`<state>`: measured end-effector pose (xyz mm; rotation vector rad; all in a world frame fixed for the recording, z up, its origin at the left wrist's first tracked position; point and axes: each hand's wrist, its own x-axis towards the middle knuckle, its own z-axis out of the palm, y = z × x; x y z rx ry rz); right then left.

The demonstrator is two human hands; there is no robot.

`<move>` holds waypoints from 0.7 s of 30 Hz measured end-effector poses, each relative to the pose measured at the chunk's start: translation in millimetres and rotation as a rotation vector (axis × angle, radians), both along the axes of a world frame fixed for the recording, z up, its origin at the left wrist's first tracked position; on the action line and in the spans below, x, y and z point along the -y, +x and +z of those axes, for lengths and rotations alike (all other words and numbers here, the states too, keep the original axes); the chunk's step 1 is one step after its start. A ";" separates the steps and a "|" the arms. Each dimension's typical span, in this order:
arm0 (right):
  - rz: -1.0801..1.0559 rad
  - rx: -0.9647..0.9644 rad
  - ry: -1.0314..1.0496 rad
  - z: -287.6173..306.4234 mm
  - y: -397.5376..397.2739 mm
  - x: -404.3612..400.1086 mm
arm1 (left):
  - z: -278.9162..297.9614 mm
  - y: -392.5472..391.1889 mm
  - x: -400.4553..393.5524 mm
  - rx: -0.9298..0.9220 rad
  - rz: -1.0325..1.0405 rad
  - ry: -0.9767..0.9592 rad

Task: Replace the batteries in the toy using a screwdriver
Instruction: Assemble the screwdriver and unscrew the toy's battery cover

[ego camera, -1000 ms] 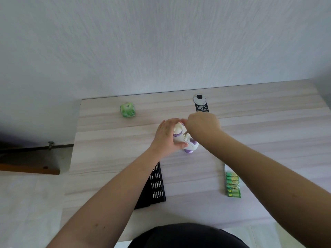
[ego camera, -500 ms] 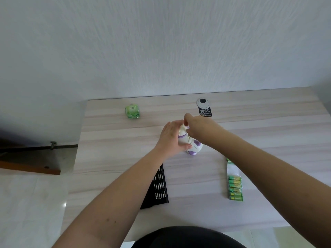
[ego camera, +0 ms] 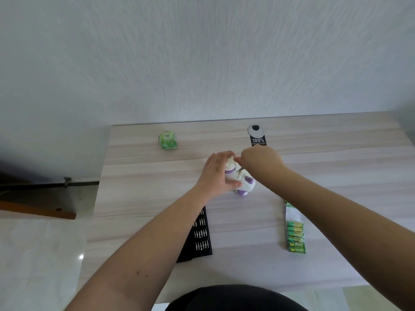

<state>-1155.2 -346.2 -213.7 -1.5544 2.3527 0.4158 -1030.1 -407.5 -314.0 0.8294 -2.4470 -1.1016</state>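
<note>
Left hand [ego camera: 216,173] grips the white-and-purple toy [ego camera: 243,181] at mid-surface [ego camera: 336,167]. Right hand [ego camera: 261,159] curls over a thin screwdriver [ego camera: 239,169] touching the toy's top. Battery pack [ego camera: 296,237] lies near right; black bit case [ego camera: 199,234] near left; green packet [ego camera: 168,140] far left.

Your left hand [ego camera: 216,173] wraps around the white and purple toy [ego camera: 241,180] on the table [ego camera: 336,158]. Your right hand [ego camera: 261,159] pinches a thin screwdriver [ego camera: 239,169] over it. Green batteries [ego camera: 296,237] lie nearby, right of the black bit case [ego camera: 198,236].
</note>
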 end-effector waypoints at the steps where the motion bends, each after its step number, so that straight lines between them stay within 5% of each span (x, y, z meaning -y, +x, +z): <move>1: -0.011 0.029 0.007 -1.2 1.9 2.9 | -2.1 0.1 1.0 -0.002 0.003 -0.006; 8: -0.013 0.177 -0.024 -1.8 5.6 -0.1 | -4.2 -4.2 2.5 0.010 -0.010 -0.060; 15: -0.011 -0.027 0.058 4.3 1.2 -2.2 | -3.7 -1.8 2.1 -0.028 -0.006 -0.078; 21: -0.078 0.163 0.012 4.2 1.2 8.0 | 0.2 -2.1 1.7 -0.028 -0.004 -0.077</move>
